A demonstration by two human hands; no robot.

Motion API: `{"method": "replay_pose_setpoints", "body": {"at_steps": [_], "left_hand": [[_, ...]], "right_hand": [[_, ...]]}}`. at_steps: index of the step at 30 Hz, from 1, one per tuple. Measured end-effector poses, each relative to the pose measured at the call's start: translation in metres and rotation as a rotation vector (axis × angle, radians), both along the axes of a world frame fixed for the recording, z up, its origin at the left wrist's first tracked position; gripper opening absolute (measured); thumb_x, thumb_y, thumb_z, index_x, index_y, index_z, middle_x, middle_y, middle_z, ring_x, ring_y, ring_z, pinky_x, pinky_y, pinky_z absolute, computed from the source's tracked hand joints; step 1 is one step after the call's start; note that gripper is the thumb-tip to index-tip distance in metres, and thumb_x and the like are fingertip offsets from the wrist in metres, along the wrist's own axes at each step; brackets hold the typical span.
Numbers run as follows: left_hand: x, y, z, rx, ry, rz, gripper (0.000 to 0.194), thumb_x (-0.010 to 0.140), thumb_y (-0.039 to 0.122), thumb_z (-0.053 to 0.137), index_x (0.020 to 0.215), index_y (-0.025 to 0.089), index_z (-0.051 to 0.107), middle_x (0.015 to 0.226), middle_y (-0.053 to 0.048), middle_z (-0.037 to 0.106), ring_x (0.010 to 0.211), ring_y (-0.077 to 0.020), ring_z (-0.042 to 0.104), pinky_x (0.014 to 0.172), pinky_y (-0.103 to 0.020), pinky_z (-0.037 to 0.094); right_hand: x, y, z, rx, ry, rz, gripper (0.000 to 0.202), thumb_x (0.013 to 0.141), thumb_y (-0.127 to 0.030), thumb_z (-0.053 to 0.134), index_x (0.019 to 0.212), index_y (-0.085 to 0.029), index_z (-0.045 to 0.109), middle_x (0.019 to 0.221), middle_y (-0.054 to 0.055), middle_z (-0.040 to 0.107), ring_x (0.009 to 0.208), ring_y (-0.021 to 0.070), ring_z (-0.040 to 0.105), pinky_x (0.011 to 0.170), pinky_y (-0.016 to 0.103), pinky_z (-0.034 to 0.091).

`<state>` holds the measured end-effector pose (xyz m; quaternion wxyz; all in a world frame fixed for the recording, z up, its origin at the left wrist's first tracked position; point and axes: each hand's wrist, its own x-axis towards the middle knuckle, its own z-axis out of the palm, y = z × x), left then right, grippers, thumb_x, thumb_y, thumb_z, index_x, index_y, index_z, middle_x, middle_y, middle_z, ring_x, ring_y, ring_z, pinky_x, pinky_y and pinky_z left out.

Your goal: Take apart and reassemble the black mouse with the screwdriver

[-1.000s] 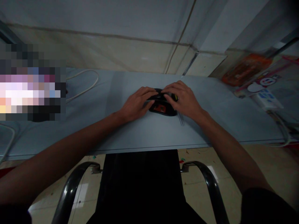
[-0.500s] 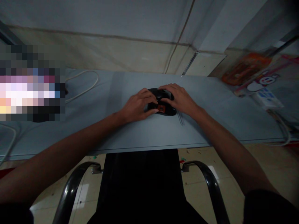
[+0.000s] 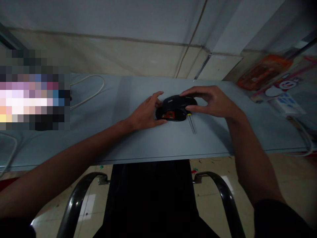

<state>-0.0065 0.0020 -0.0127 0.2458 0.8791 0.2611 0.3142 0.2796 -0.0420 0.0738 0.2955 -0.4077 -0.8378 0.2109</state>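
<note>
An opened black computer mouse lies in two parts at the middle of the table. Its lower half, the mouse base (image 3: 179, 116), rests on the tabletop and shows an orange-red circuit board (image 3: 170, 115). My left hand (image 3: 146, 112) cups the left end of the base, thumb along the near edge and fingers at the far side. Above and slightly right of the base, the black mouse cover (image 3: 177, 101) is tilted in my right hand (image 3: 210, 100), pinched between thumb and fingers. A thin metal tool with a yellow part (image 3: 190, 119) lies just right of the base.
A pale cable (image 3: 92, 77) curls on the left of the table (image 3: 138, 145), beside a blurred-out bright area. An orange package (image 3: 267, 71) and a white box (image 3: 284, 102) stand at the right. The wall borders the far edge; a chair armrest (image 3: 71, 198) is below.
My right hand has moved right and lifted the mouse cover off the base. More circuit board and the tool's yellow part now show. My left index finger has risen.
</note>
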Motion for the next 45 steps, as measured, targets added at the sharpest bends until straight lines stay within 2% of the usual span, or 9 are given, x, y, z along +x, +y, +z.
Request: {"method": "replay_pose_setpoints", "body": {"at_steps": [4,9,15,20,32,45], "left_hand": [[-0.001,0.001,-0.001,0.018,0.003,0.01,0.104,0.074,0.043,0.086,0.157,0.02,0.027,0.121,-0.01,0.067,0.111,-0.0251,0.066,0.098,-0.041,0.056],[-0.001,0.0,0.0,0.06,0.008,-0.013,0.097,0.076,0.043,0.084,0.155,0.02,0.032,0.126,-0.012,0.065,0.116,-0.0261,0.064,0.099,-0.041,0.055],[0.0,0.0,0.001,0.092,-0.016,-0.037,0.089,0.077,0.04,0.082,0.151,0.018,0.037,0.127,-0.013,0.065,0.115,-0.0254,0.064,0.1,-0.041,0.055],[-0.001,0.0,0.001,0.09,0.001,-0.021,0.082,0.079,0.034,0.078,0.149,0.019,0.039,0.128,-0.012,0.065,0.113,-0.0247,0.065,0.099,-0.041,0.055],[-0.001,-0.002,0.004,0.089,0.061,-0.012,0.077,0.08,0.042,0.076,0.146,0.02,0.043,0.128,-0.013,0.065,0.115,-0.0272,0.063,0.099,-0.043,0.054],[0.001,-0.003,0.006,0.098,0.081,0.009,0.074,0.076,0.04,0.076,0.14,0.015,0.047,0.117,-0.011,0.063,0.112,-0.028,0.059,0.104,-0.046,0.052]], "right_hand": [[-0.006,-0.001,-0.001,0.082,-0.133,0.077,0.043,0.088,-0.048,0.079,0.127,-0.03,0.075,0.122,0.005,0.078,0.111,0.0245,0.074,0.101,0.042,0.058],[-0.015,0.0,-0.007,0.132,-0.172,0.143,0.043,0.092,-0.045,0.075,0.131,-0.028,0.073,0.124,0.006,0.078,0.112,0.0222,0.074,0.099,0.038,0.056],[-0.02,0.001,-0.013,0.13,-0.225,0.146,0.041,0.094,-0.046,0.073,0.131,-0.028,0.073,0.126,0.007,0.077,0.115,0.0224,0.073,0.101,0.04,0.055],[-0.018,-0.001,-0.008,0.144,-0.161,0.142,0.041,0.094,-0.044,0.073,0.133,-0.031,0.072,0.124,0.006,0.077,0.113,0.0222,0.073,0.1,0.04,0.056],[-0.021,0.0,-0.014,0.131,-0.257,0.152,0.041,0.093,-0.043,0.073,0.131,-0.027,0.072,0.124,0.007,0.076,0.113,0.0231,0.072,0.1,0.042,0.055],[-0.017,0.001,-0.015,0.149,-0.307,0.168,0.042,0.093,-0.04,0.072,0.134,-0.029,0.071,0.125,0.008,0.075,0.11,0.0225,0.072,0.097,0.04,0.055]]}}
